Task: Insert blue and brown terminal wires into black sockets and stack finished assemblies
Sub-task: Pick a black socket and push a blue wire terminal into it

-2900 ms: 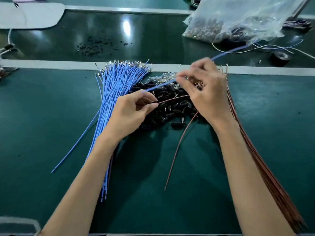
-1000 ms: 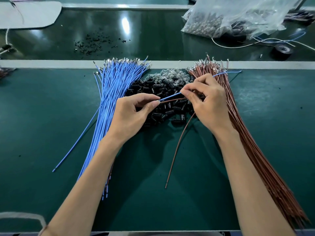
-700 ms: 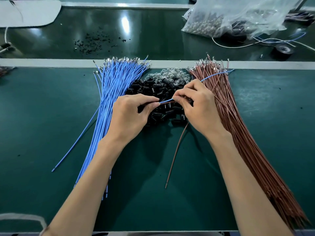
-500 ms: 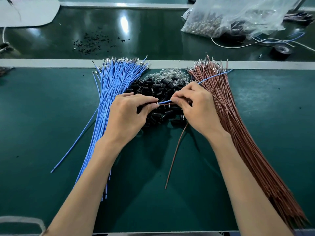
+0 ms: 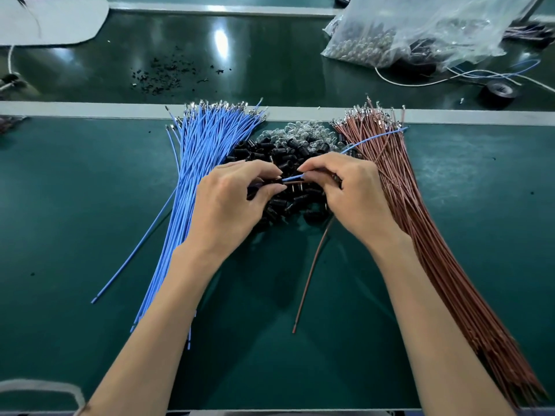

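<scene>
Pulled the right hand [image 5: 351, 199] down and in over the socket pile [image 5: 288, 151] compared with three seconds back, shrinking the gap to the left hand [image 5: 228, 205] to basically a fingertip. Also fed the blue wire [image 5: 292, 177] further left since then, leaving only a short stretch showing between the hands.

Pinched that blue wire tight between right thumb and forefinger, right above the middle of the pile. Curled the left fingers and thumb around a black socket [image 5: 254, 191], mostly hidden, so couldn't tell how deep the terminal sat. Kept a brown wire [image 5: 312, 265] running into the same spot, lying just under the blue one, then dropping from beneath the right hand past the near edge of the pile, loose end well to the near side over the green mat [image 5: 75, 190].

Saw a thin, glossy, bright blue lead arcing away up and right of the pile, crossing the metal-tipped ends of the brown bundle [image 5: 420, 220]. Had that bundle fanned out just right of the pile and the blue bundle [image 5: 198, 163] just left of it, silver terminals all pointing to the far side.

Spotted clear bulbs [image 5: 303, 132] heaped against the pile's far edge, touching it. Further beyond the pile, noticed a plastic bag [image 5: 420, 28] off to the right, a tape roll [image 5: 498, 93] near it, and some black crumbs [image 5: 168, 73] scattered off to the left.
</scene>
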The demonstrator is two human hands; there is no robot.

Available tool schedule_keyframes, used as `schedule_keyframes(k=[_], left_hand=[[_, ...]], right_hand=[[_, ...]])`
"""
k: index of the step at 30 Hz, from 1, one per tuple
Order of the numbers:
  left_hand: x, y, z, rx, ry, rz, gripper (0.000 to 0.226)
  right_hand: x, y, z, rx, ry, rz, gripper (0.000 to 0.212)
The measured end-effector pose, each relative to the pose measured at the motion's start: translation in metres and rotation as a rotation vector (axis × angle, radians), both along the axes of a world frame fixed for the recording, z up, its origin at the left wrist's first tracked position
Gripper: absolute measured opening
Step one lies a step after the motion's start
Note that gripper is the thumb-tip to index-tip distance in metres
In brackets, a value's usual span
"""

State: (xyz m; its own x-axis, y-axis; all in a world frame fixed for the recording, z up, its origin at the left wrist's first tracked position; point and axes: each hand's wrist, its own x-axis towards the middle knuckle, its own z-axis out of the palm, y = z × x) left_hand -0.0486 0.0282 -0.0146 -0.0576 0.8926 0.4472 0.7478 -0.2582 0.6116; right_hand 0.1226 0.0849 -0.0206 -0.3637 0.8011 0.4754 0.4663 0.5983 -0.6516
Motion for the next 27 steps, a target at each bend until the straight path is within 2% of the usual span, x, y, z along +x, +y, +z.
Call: schedule_keyframes(k=[5, 11, 14, 17, 20, 23, 27], left_hand=[[0.0, -0.002, 0.002, 0.018, 0.053, 0.063, 0.014], [-0.002, -0.004, 0.005, 0.017, 0.177, 0.059, 0.013], [0.0, -0.002, 0.001, 0.015, 0.276, 0.043, 0.014], [-0.001, -0.002, 0.001, -0.046, 0.153, 0.011, 0.015], [-0.008, -0.001, 0.005, -0.034, 0.026, 0.013, 0.013], [-0.011, -0.001, 0.007, -0.045, -0.011, -0.02, 0.014], [-0.003, -0.001, 0.007, -0.05, -0.018, -0.063, 0.015]], right_hand=[[-0.004, -0.005, 0.001, 0.023, -0.059, 0.062, 0.024], [0.006, 0.004, 0.005, -0.012, -0.151, 0.049, 0.009], [-0.005, -0.006, 0.002, 0.082, -0.136, 0.068, 0.01], [-0.011, -0.01, 0.002, 0.098, -0.126, 0.14, 0.019], [0.001, -0.001, 0.004, 0.021, -0.11, 0.072, 0.028], [0.011, 0.007, 0.004, 0.009, -0.164, 0.042, 0.018], [0.0, -0.003, 0.002, 0.145, -0.113, 0.07, 0.009]])
